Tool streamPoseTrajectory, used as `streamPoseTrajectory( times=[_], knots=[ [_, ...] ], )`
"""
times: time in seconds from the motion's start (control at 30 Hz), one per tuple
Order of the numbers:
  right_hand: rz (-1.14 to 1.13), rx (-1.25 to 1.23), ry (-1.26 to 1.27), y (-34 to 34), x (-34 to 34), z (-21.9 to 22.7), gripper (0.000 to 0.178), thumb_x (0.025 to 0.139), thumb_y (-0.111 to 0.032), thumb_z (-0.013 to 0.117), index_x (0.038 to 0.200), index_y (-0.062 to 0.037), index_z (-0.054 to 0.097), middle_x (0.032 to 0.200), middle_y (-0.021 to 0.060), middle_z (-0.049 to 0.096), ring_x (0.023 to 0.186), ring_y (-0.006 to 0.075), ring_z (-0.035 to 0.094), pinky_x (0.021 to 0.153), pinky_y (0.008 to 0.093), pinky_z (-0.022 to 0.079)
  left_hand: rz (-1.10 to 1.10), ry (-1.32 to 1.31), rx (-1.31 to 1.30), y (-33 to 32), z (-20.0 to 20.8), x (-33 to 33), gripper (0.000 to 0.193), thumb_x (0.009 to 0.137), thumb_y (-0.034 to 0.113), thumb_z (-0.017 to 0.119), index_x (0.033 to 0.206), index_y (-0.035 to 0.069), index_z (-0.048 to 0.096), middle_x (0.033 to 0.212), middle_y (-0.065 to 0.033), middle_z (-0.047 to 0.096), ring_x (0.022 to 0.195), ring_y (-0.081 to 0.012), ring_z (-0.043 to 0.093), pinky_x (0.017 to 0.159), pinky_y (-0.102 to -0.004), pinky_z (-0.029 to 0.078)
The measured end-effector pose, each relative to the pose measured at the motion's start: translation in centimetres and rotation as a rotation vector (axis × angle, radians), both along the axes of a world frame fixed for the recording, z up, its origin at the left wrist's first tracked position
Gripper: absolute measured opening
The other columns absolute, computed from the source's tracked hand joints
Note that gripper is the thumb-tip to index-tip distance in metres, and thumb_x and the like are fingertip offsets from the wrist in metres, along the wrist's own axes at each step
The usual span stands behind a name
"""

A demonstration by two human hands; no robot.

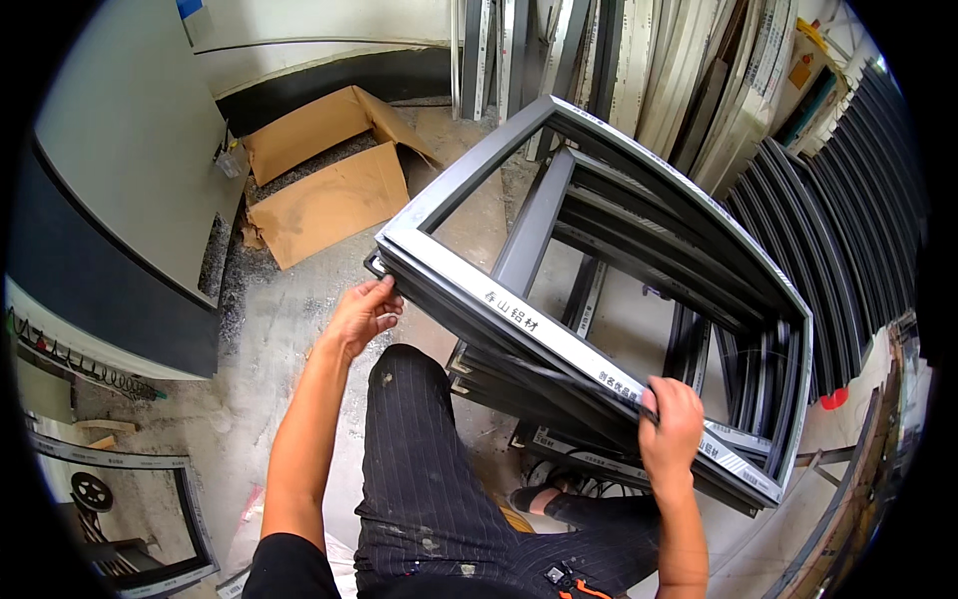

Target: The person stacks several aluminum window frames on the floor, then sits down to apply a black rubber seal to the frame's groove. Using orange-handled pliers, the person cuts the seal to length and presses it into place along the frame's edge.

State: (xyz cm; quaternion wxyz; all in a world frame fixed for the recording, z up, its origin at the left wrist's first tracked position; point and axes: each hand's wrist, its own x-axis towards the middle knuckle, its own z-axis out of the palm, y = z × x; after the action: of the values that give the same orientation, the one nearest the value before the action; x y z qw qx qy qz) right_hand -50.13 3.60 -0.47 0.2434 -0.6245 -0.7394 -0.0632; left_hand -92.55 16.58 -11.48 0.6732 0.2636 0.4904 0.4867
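Pinstriped trousers [434, 479] face a grey rectangular frame [559, 335] above stacked frames [533, 222], its long axis slanting upper left to lower right; the right hand [672, 421] grips its near side, the left hand [361, 315] narrowed at its left corner, hold unclear.

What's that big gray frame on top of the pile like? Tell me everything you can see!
The frame has four sides, joined at the corners, with an open middle and no glass. It looks like metal: silvery gray on top, darker along its sides, with printed marks. It lies above other dark frames, seen through its opening. The person's left hand is at its near left corner, and the right hand is on its near side, toward the right end.
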Motion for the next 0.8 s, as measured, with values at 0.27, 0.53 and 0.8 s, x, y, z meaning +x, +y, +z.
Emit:
streamPoseTrajectory(
  times=[0.27,0.53,0.8],
  knots=[
    [-0.302,0.044,-0.300,-11.1,13.1,-0.1,0.032,0.082,0.002,0.057,0.114,0.0010,0.061,0.112,0.0188,0.062,0.107,0.0373,0.057,0.095,0.0440,0.044,0.140,0.094,0.046,-0.4,-0.2,1.4,0.028,0.091,0.034,0.067,0.085,0.008,0.058,0.076,-0.0033,0.063,0.068,-0.0115,0.059,0.060,-0.0251,0.048],
    [-0.624,-0.086,-0.131,-14.9,27.6,-1.5,0.024,0.098,-0.016,0.052,0.108,0.0039,0.062,0.106,0.0194,0.064,0.101,0.0334,0.060,0.092,0.0398,0.045,0.088,0.044,0.043,-1.0,-0.7,3.5,0.035,0.091,0.038,0.068,0.089,0.005,0.056,0.074,-0.0056,0.061,0.066,-0.0127,0.057,0.058,-0.0250,0.047],
    [-0.575,-0.016,0.139,-14.9,28.8,-3.7,0.031,0.100,-0.022,0.047,0.095,0.0035,0.065,0.087,0.0141,0.065,0.076,0.0246,0.063,0.075,0.0340,0.048,-0.006,0.060,-0.007,-2.8,-0.7,5.7,0.028,0.092,0.035,0.066,0.094,0.009,0.057,0.078,-0.0013,0.060,0.071,-0.0113,0.057,0.062,-0.0265,0.047]
  ],
)
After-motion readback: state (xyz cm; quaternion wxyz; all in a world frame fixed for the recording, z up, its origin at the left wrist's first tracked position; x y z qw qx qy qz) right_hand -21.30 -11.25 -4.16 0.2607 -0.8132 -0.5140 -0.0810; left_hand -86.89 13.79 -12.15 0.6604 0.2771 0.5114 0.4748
